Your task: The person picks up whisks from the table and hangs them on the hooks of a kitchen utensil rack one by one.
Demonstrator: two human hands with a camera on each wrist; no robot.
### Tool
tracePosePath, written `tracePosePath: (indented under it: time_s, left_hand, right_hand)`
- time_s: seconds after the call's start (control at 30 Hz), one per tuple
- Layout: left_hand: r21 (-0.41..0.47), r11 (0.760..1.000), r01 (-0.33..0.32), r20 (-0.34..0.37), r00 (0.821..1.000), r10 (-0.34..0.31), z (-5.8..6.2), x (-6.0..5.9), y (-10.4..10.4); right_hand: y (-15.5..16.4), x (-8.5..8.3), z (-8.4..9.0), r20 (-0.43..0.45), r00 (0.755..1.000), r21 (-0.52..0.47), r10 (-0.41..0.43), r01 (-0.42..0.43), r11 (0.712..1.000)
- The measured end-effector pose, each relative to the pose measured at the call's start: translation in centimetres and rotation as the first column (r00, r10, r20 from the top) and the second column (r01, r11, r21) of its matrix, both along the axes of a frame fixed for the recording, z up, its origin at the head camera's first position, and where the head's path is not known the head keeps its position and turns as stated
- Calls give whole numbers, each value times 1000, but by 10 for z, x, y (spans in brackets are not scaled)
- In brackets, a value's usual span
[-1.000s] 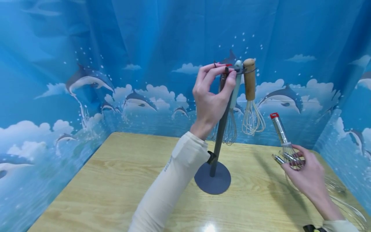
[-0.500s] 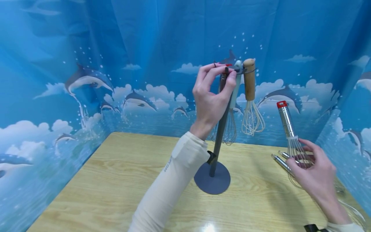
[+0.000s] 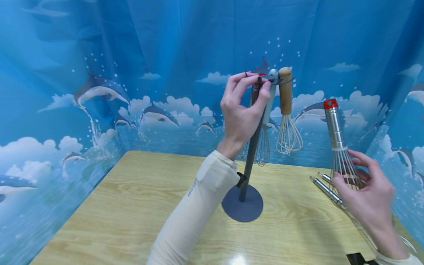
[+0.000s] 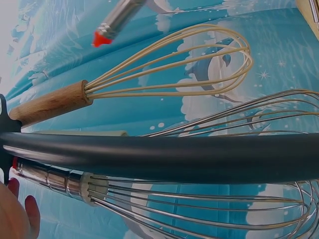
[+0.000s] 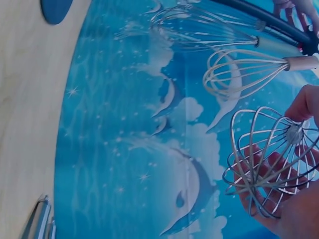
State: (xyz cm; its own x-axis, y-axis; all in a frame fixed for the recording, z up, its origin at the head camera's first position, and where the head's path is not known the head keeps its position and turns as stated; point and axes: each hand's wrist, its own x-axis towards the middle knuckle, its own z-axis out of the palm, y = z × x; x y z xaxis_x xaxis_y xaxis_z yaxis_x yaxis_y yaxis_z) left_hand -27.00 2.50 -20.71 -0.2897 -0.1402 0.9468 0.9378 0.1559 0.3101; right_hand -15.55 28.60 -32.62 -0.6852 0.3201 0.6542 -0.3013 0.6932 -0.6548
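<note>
Above the wooden table, the left hand pinches the rack top beside three hung whisks, while the right hand grips a red-capped steel whisk by its wires, upright and unhung, with more utensils lying below it.

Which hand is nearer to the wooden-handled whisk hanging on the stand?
Left. The left hand pinches the stand's top just beside the wooden-handled whisk; the right hand is lower and off to its right, holding a red-capped steel whisk by its wires.
</note>
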Motion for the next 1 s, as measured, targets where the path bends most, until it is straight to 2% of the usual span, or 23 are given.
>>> tracePosePath:
  time_s: [0.27,0.53,0.67,0.8,1.0]
  left_hand:
    - [1,1000,1,3,1000,-1,-1,0,0]
    - [3,1000,-3,-11,1000,3,1,0,0]
    - [-1,1000,-4,-14,1000,4,0,0,-1]
    - [-5,1000,-4,-25,1000,4,0,-1,0]
    - [-8,1000,-13,-38,999,12,0,-3,0]
  right_hand:
    - [-12,2,11,-93,995,29,37,-34,999]
    - [-24,2,26,-145,985,-9,93,-95,995]
    - [-28,1,28,-200,967,-35,159,-169,985]
    - [-33,0,30,-263,934,-69,243,-270,960]
    - [-44,0,34,-286,902,-98,324,-364,926]
